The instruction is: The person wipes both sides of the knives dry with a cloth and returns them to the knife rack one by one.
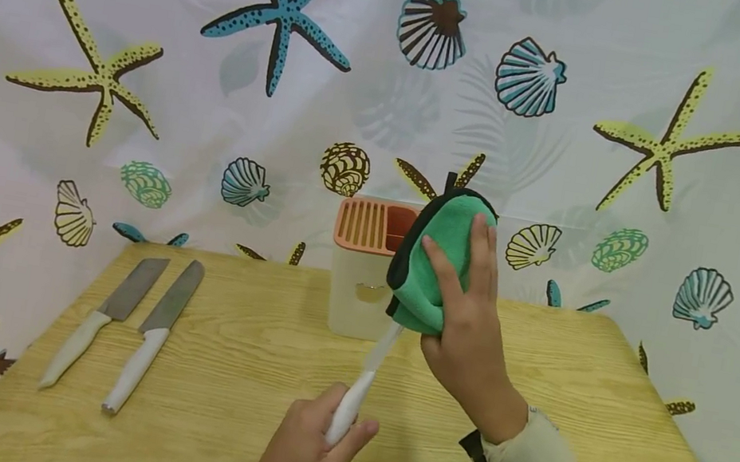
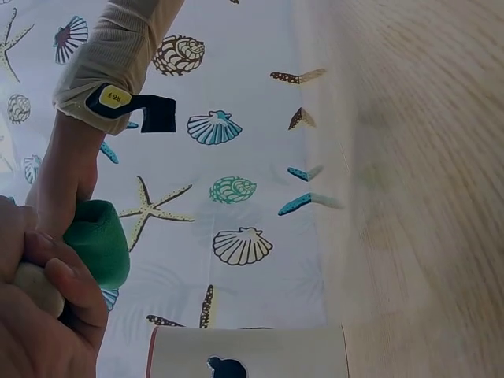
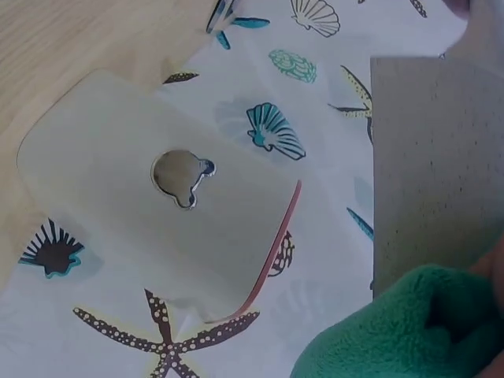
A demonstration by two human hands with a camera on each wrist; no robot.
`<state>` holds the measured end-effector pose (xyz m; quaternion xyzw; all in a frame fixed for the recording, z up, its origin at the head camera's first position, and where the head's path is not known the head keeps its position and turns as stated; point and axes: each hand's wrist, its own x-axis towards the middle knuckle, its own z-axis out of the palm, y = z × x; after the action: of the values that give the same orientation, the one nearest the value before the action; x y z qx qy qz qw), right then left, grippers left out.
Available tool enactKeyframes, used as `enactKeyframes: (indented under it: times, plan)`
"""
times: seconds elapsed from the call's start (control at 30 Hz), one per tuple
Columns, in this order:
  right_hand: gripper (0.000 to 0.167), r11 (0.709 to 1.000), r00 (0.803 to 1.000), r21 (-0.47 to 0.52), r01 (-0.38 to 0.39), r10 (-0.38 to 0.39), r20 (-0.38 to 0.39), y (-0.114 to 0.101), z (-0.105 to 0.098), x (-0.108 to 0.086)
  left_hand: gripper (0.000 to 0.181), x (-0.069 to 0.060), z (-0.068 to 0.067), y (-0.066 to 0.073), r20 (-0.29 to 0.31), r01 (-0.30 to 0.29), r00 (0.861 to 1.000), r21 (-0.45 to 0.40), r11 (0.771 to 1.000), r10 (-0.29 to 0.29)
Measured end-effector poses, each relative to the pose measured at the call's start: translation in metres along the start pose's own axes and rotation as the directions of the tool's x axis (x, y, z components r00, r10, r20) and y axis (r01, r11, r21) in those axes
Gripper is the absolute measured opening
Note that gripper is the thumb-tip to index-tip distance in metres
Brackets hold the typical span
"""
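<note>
My left hand (image 1: pixel 305 447) grips the white handle (image 1: pixel 351 406) of a knife, which tilts up and away from me. Over most of its blade lies a green cloth (image 1: pixel 445 223) with black trim; a strip of metal shows below it. My right hand (image 1: pixel 470 336) holds this cloth around the blade, fingers spread over it. The right wrist view shows the broad grey blade (image 3: pixel 437 165) with small specks or drops, the cloth (image 3: pixel 394 331) at its lower part. In the left wrist view, the handle's butt (image 2: pixel 38 290) pokes out of my curled left fingers.
A cream knife holder (image 1: pixel 356 293) with a slotted orange top (image 1: pixel 362 226) stands at the table's back, behind the cloth. Two more knives, one with a broad blade (image 1: pixel 134 289) and one narrower (image 1: pixel 176 297), lie on the wooden table's left. A patterned curtain (image 1: pixel 387 121) hangs behind.
</note>
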<state>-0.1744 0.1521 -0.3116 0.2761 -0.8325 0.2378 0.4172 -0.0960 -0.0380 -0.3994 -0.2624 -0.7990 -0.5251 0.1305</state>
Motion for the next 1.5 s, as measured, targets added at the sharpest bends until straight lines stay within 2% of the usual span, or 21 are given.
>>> enactKeyframes:
  times: [0.13, 0.27, 0.33, 0.5, 0.63, 0.77, 0.87, 0.93, 1.03, 1.1, 1.17, 1.23, 1.33, 1.4, 1.47, 1.5]
  plan:
    - [0.099, 0.999, 1.000, -0.030, -0.018, 0.018, 0.007, 0.001, -0.005, 0.001, 0.023, -0.002, 0.001, -0.002, 0.020, -0.026, 0.999, -0.066, 0.998, 0.027]
    - [0.098, 0.998, 1.000, -0.055, 0.025, -0.025, -0.016, -0.004, -0.006, -0.003, 0.024, -0.003, -0.001, -0.002, 0.049, -0.082, 0.995, -0.162, 0.983, 0.091]
    - [0.099, 0.996, 0.998, -0.063, 0.056, -0.057, -0.018, -0.008, -0.006, -0.006, 0.027, -0.002, -0.003, -0.001, 0.070, -0.081, 0.993, -0.214, 0.974, 0.098]
    - [0.098, 0.988, 0.992, -0.090, 0.125, -0.124, 0.009, -0.019, -0.004, -0.011, 0.029, -0.002, -0.008, 0.003, 0.134, 0.014, 0.990, -0.351, 0.936, 0.036]
    - [0.099, 0.980, 0.986, -0.109, 0.169, -0.167, 0.027, -0.025, -0.001, -0.016, 0.029, -0.001, -0.009, 0.003, 0.164, 0.067, 0.986, -0.444, 0.893, 0.007]
    - [0.100, 0.973, 0.979, -0.121, 0.198, -0.188, 0.083, -0.030, 0.000, -0.020, 0.028, 0.001, -0.010, 0.003, 0.207, 0.128, 0.978, -0.501, 0.856, -0.026]
    - [0.099, 0.971, 0.975, -0.125, 0.202, -0.188, 0.115, -0.032, -0.001, -0.022, 0.025, 0.001, -0.010, 0.002, 0.216, 0.153, 0.975, -0.516, 0.843, -0.045]
    - [0.096, 0.971, 0.976, -0.124, 0.202, -0.189, 0.112, -0.031, -0.002, -0.023, 0.022, 0.000, -0.010, 0.000, 0.178, 0.109, 0.984, -0.508, 0.854, -0.020]
    - [0.090, 0.974, 0.979, -0.117, 0.195, -0.186, 0.081, -0.031, -0.004, -0.022, 0.020, -0.001, -0.009, 0.000, 0.099, 0.006, 0.994, -0.453, 0.892, 0.044]
    - [0.086, 0.974, 0.980, -0.108, 0.198, -0.193, 0.051, -0.030, -0.006, -0.021, 0.024, -0.001, -0.010, 0.000, 0.063, -0.061, 0.993, -0.410, 0.910, 0.095]
    - [0.084, 0.976, 0.981, -0.103, 0.192, -0.189, 0.039, -0.031, -0.007, -0.020, 0.029, 0.000, -0.011, 0.001, 0.071, -0.074, 0.991, -0.406, 0.911, 0.113]
    - [0.085, 0.977, 0.982, -0.105, 0.185, -0.181, 0.045, -0.031, -0.007, -0.020, 0.030, 0.001, -0.012, 0.002, 0.121, -0.032, 0.988, -0.453, 0.891, 0.098]
    - [0.090, 0.980, 0.984, -0.105, 0.166, -0.158, 0.081, -0.033, -0.008, -0.021, 0.028, 0.003, -0.012, 0.000, 0.196, 0.058, 0.979, -0.549, 0.834, 0.061]
    - [0.095, 0.981, 0.983, -0.099, 0.167, -0.158, 0.098, -0.035, -0.008, -0.024, 0.029, 0.004, -0.012, -0.002, 0.216, 0.095, 0.975, -0.594, 0.799, 0.045]
    - [0.099, 0.981, 0.980, -0.087, 0.174, -0.163, 0.116, -0.039, -0.007, -0.027, 0.028, 0.005, -0.012, -0.004, 0.193, 0.087, 0.980, -0.606, 0.790, 0.040]
    - [0.100, 0.980, 0.978, -0.083, 0.180, -0.169, 0.125, -0.042, -0.006, -0.028, 0.027, 0.005, -0.012, -0.006, 0.170, 0.072, 0.985, -0.601, 0.796, 0.039]
